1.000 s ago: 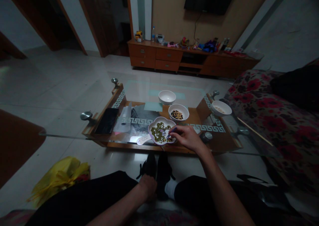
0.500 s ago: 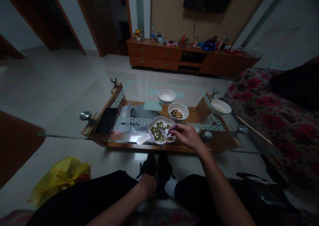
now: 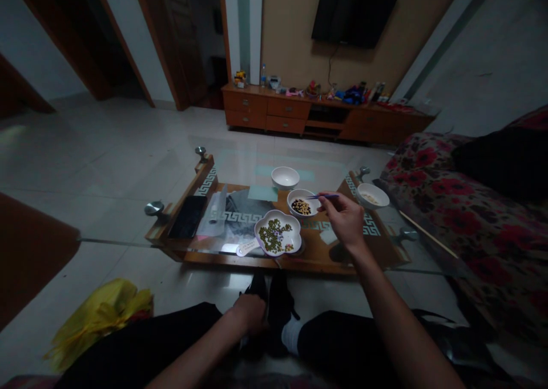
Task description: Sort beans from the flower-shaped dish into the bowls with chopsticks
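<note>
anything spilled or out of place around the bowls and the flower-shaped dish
Nothing stands out. The green beans lie inside the flower-shaped dish, the dark and pale beans inside a white bowl, and both sit upright. The right hand holds purple tweezers over that bowl; no spill shows.

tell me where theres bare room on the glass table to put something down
The glass tabletop looks bare left of the rearmost bowl, and at its left end beyond the black device. Its middle is crowded: flower-shaped dish, bowl of beans and the right hand holding tweezers over that bowl.
</note>
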Available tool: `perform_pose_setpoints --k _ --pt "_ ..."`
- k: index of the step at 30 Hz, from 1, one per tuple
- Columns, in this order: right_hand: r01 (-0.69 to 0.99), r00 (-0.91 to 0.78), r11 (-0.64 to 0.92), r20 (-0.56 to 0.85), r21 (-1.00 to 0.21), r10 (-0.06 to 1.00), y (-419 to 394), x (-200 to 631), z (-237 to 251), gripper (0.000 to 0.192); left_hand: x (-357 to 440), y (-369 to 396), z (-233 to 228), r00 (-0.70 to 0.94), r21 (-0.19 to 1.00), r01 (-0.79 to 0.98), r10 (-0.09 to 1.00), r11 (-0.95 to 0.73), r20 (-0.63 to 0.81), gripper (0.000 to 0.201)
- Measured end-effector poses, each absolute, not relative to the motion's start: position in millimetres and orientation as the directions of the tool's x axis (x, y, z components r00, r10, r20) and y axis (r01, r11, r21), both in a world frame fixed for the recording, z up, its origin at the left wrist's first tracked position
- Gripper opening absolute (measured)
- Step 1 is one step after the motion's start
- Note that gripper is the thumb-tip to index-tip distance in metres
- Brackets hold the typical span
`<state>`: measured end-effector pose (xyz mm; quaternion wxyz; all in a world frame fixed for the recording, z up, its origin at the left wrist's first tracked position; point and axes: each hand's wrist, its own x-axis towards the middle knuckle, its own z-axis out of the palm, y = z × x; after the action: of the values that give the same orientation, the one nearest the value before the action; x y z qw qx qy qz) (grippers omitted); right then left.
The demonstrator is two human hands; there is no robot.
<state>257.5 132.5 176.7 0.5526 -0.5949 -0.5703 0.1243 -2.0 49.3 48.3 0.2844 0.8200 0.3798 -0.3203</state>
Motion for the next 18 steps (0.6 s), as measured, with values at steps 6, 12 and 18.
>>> perform_pose_setpoints --k 6,12,18 --pt "0.618 0.209 0.315 0.536 -0.721 0.818 99 260 174 0.024 -93 104 117 0.462 0.284 0.881 0.562 -0.378 -0.686 0.032" --pt "0.578 0.232 0.32 0.527 -0.751 0.818 78 277 163 0.023 -169 164 162 0.002 0.207 0.978 0.993 0.022 -0.115 0.064" --pt "0.606 0.14 0.395 0.581 -0.691 0.802 72 274 180 0.018 -154 213 151 -0.193 0.064 0.979 0.981 0.194 -0.016 0.09"
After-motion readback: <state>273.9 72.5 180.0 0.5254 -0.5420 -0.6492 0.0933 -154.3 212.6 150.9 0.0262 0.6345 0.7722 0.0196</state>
